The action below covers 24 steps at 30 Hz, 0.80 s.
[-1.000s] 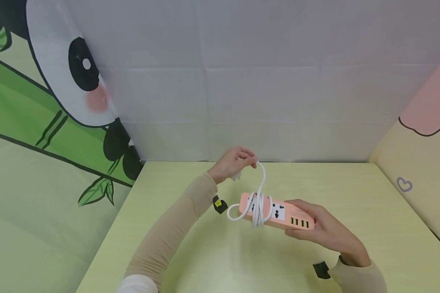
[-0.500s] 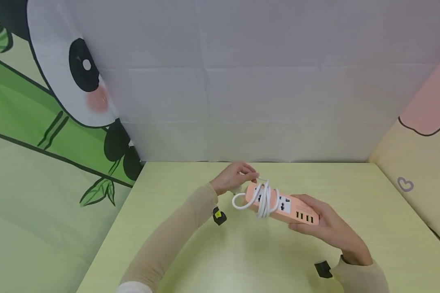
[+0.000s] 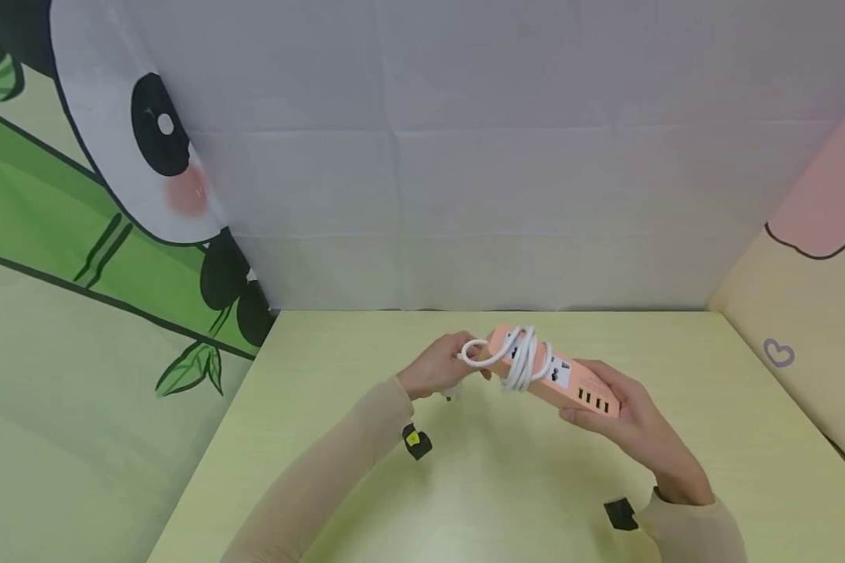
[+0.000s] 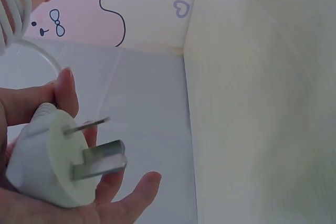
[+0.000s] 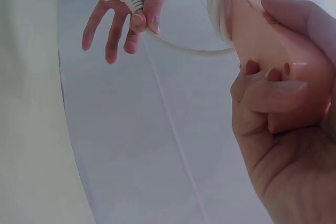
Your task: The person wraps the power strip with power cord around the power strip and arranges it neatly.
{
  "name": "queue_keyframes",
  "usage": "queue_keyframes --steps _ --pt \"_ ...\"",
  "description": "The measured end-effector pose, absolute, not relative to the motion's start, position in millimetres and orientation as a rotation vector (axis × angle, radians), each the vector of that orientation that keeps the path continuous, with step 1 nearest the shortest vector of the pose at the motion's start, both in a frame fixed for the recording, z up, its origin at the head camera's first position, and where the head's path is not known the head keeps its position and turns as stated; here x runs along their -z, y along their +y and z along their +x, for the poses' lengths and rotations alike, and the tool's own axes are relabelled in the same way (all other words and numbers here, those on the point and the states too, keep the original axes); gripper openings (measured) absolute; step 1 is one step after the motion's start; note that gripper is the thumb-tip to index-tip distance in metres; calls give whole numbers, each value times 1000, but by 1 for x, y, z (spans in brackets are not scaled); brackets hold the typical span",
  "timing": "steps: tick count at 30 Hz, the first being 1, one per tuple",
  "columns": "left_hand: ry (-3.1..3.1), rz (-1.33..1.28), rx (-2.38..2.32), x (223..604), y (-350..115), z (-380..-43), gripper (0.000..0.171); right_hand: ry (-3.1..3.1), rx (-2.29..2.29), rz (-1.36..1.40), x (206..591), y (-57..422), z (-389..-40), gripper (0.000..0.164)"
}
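My right hand [image 3: 637,418] grips the right end of a pink power strip [image 3: 577,383], thumb on the near side and fingers on the far side. The strip is held above the table, tilted, with sockets and several USB ports showing. Coils of white power cord [image 3: 524,363] are wound round its left half. With thumb and forefinger my left hand [image 3: 433,366] pinches the cord just behind its white plug [image 4: 42,161]. The plug's metal prongs [image 4: 102,158] point away from the palm in the left wrist view. Other left fingers [image 5: 113,40] are spread beside the plug.
A pale yellow table [image 3: 366,516] lies under both hands. Behind it hangs a grey-white backdrop [image 3: 465,195]; printed panels flank it, the left one with green bamboo [image 3: 141,274]. Small black devices [image 3: 621,514] sit at both sleeves.
The power strip has risen toward the backdrop and tilted more. My left hand has come down toward the strip's left end, and the cord loop between them is no longer raised above the strip.
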State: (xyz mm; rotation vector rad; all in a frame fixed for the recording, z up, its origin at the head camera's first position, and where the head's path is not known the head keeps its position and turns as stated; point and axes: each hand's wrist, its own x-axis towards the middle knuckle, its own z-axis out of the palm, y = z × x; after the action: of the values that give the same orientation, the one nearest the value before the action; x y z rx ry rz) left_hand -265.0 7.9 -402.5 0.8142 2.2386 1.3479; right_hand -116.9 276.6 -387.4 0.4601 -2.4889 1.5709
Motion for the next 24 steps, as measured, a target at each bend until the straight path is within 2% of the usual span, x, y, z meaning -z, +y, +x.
queue_keyframes --steps 24 --pt "2255 820 -1406 395 0 -226 38 -2497 -1560 290 394 273 -123 49"
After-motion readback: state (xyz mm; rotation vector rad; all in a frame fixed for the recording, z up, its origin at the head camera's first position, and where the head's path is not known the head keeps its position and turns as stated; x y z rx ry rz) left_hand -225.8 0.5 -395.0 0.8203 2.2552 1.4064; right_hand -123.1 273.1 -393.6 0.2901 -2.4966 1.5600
